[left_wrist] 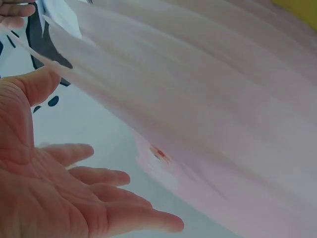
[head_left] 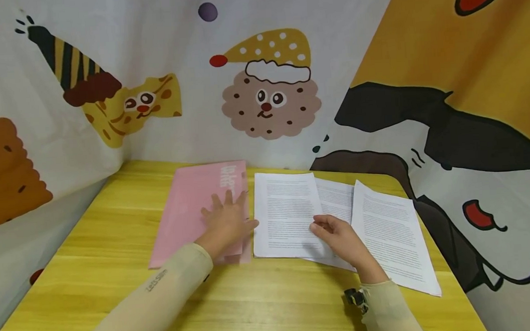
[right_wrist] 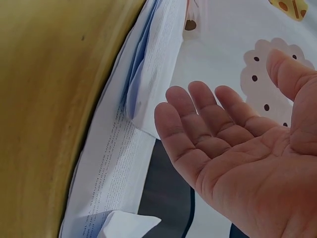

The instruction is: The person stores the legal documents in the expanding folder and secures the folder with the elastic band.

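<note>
A pink translucent folder [head_left: 184, 209] with pale lettering lies at the left of the table; a second pink edge shows along its right side. My left hand [head_left: 226, 221] is over it with fingers spread; in the left wrist view the palm and straight fingers [left_wrist: 119, 176] appear beside the pink sheet [left_wrist: 208, 109], gripping nothing. A stack of printed sheets [head_left: 287, 209] lies right of the folder, partly covering another stack [head_left: 337, 194]. My right hand [head_left: 341, 239] is at the first stack's right edge, its fingers loosely bent and holding nothing in the right wrist view.
A third stack of printed paper [head_left: 390, 234] lies slanted at the right of the yellow wooden table [head_left: 236, 302]. Behind the table hangs a white cloth [head_left: 150, 41] with cartoon figures. A small dark device [head_left: 356, 300] sits at the right wrist.
</note>
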A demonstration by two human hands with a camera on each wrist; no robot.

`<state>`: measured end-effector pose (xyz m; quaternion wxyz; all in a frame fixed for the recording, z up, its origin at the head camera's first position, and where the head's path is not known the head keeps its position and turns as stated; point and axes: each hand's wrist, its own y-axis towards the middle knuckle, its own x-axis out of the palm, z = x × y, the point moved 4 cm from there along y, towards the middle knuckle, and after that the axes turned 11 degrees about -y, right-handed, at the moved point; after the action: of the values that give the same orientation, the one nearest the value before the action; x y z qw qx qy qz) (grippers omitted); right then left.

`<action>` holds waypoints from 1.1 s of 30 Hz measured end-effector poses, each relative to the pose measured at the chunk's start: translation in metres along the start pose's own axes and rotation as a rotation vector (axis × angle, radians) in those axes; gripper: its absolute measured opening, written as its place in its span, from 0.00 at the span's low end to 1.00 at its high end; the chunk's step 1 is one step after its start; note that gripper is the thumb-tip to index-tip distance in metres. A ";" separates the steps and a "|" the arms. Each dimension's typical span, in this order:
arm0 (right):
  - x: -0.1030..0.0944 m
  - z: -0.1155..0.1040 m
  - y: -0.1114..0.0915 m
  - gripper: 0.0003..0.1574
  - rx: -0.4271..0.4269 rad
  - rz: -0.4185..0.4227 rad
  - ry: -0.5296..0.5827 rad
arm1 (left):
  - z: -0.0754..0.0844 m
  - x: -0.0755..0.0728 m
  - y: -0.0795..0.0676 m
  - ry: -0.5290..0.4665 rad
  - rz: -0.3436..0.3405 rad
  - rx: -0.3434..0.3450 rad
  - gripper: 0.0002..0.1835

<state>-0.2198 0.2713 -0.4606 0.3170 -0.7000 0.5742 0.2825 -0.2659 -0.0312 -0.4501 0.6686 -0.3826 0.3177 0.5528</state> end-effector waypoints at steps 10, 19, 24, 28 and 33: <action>0.003 0.002 0.000 0.40 -0.014 -0.010 -0.015 | -0.002 0.011 0.010 0.059 -0.069 -0.046 0.46; 0.001 0.002 0.002 0.40 -0.017 -0.014 -0.029 | -0.010 0.018 0.015 -0.090 -0.100 -0.121 0.48; 0.000 0.003 0.004 0.41 -0.017 -0.020 -0.030 | -0.018 0.017 0.016 -0.292 -0.123 -0.121 0.52; -0.002 0.004 0.005 0.41 -0.009 -0.031 -0.025 | -0.022 0.010 0.014 -0.431 -0.177 -0.105 0.65; -0.002 0.003 0.006 0.42 -0.012 -0.043 -0.025 | -0.027 -0.009 0.022 -0.217 -0.186 0.086 0.51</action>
<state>-0.2263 0.2735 -0.4617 0.3262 -0.7103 0.5533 0.2879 -0.2892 -0.0571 -0.4594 0.7629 -0.3195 0.2301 0.5127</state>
